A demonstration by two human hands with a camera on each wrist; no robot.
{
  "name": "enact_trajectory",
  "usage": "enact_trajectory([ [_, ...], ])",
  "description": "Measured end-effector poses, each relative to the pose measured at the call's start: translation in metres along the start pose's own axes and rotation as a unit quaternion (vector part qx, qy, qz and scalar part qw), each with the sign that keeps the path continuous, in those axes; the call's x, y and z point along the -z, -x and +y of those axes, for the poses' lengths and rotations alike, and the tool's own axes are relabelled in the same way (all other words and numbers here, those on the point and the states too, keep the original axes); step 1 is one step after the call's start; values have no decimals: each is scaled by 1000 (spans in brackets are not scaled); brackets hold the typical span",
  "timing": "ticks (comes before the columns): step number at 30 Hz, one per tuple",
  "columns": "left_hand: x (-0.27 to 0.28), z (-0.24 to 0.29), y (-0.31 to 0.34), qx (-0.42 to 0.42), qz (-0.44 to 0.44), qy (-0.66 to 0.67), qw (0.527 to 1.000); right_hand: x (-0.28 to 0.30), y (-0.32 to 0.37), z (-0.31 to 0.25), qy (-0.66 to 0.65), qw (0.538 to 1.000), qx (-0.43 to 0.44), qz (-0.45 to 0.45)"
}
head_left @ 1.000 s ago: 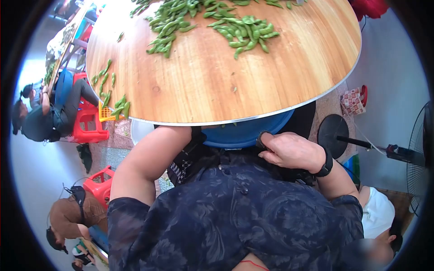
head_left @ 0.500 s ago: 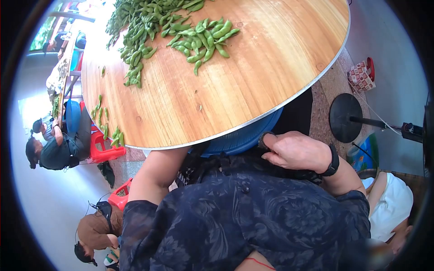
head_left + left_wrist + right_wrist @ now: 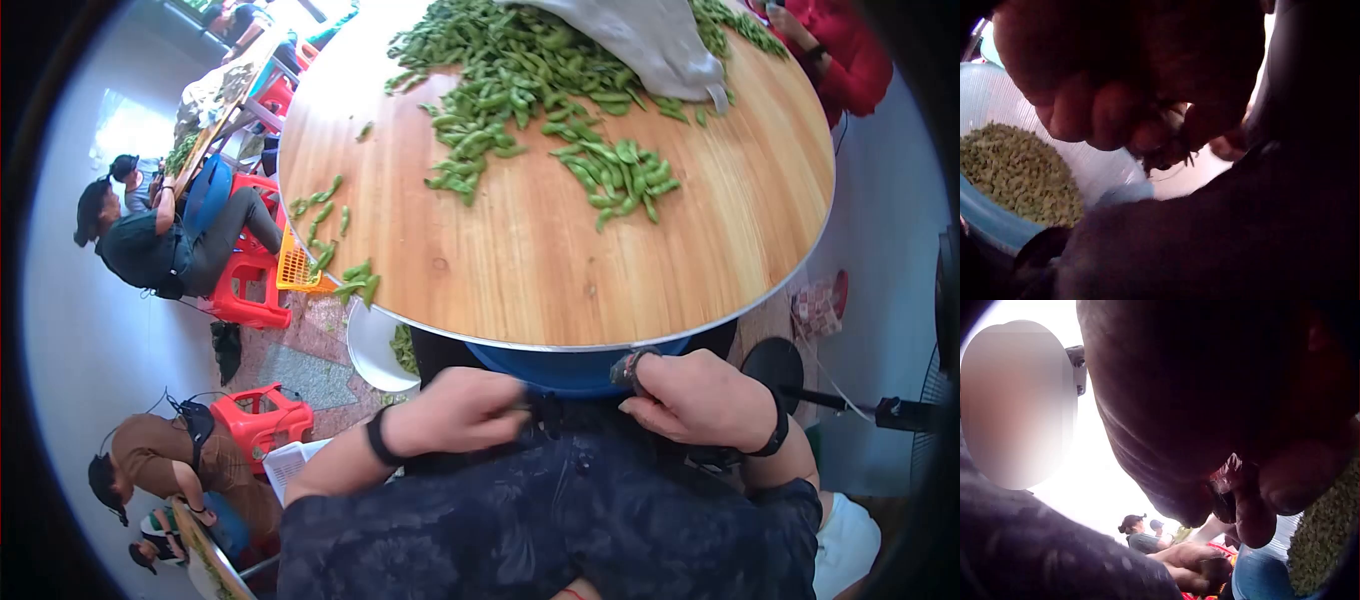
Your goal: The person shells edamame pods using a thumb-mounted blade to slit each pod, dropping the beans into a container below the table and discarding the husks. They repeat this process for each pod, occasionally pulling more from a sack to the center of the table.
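Observation:
My left hand, blurred, is raised near the table's front edge, its curled fingers pinching a small pale green thing, probably a pod. Across from it, my right hand has curled fingers around a small dark item at the thumb and forefinger; whether that is worn or held is unclear. Between and beyond both hands, a blue basin sits partly under the table. Shelled beans lie in it in the left wrist view. Green pods are heaped on the round wooden table.
A white tub with green contents stands on the floor at the left, near a yellow basket and red stools. People sit further left. A fan stand is at the right; someone in red is beyond the table.
My left hand has come out from beneath the table edge and now faces my right hand, which stays similarly curled. The head view has shifted, bringing a pale cloth over the pods into sight.

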State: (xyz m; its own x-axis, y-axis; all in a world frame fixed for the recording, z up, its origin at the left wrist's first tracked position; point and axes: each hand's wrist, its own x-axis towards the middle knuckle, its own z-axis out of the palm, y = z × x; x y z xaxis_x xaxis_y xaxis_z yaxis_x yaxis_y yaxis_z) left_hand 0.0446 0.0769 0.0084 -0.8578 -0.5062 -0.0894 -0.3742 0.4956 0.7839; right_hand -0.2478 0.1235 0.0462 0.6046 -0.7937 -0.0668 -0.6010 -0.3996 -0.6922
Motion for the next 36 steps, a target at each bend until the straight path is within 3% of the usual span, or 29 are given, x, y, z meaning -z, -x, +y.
enact_trajectory([
  [1, 16, 1, 20, 35, 76, 26, 996, 4, -8, -5, 11, 1000, 5, -1],
  [2, 34, -2, 41, 55, 163, -50, 984, 9, -18, -10, 31, 999, -7, 5],
  [3, 46, -8, 64, 155, 228, -16, 961, 14, -28, -15, 52, 998, -18, 11],
  [6, 79, -35, 118, 307, 302, -326, 842, 23, -75, -9, 90, 995, 14, 46],
  [7, 83, -40, 125, 300, 313, -325, 841, 26, -94, -1, 108, 991, 32, 66],
  [9, 89, -52, 132, 281, 410, -419, 760, 37, -138, 11, 162, 982, 43, 82],
  [11, 86, -43, 109, 166, 465, -287, 821, 41, -183, 25, 193, 971, 52, 131],
  [13, 77, -50, 81, 72, 431, -241, 867, 41, -225, 21, 233, 962, 24, 140],
  [16, 72, -55, 33, 41, 367, -236, 899, 46, -282, 4, 277, 949, -51, 143],
  [17, 72, -62, 21, 37, 373, -236, 896, 50, -298, 7, 284, 947, -48, 145],
  [20, 74, -78, 1, 17, 351, -313, 882, 55, -330, 17, 336, 921, -153, 126],
  [23, 83, -101, 3, 63, 382, -318, 865, 51, -343, 30, 334, 936, -91, 60],
  [31, 89, -113, 13, 60, 412, -281, 865, 51, -260, 38, 297, 945, 132, 20],
  [35, 94, -99, 13, 60, 398, -340, 850, 71, -202, 31, 316, 941, 119, -25],
  [36, 93, -93, 12, 61, 396, -351, 846, 73, -192, 26, 291, 951, 106, 27],
])
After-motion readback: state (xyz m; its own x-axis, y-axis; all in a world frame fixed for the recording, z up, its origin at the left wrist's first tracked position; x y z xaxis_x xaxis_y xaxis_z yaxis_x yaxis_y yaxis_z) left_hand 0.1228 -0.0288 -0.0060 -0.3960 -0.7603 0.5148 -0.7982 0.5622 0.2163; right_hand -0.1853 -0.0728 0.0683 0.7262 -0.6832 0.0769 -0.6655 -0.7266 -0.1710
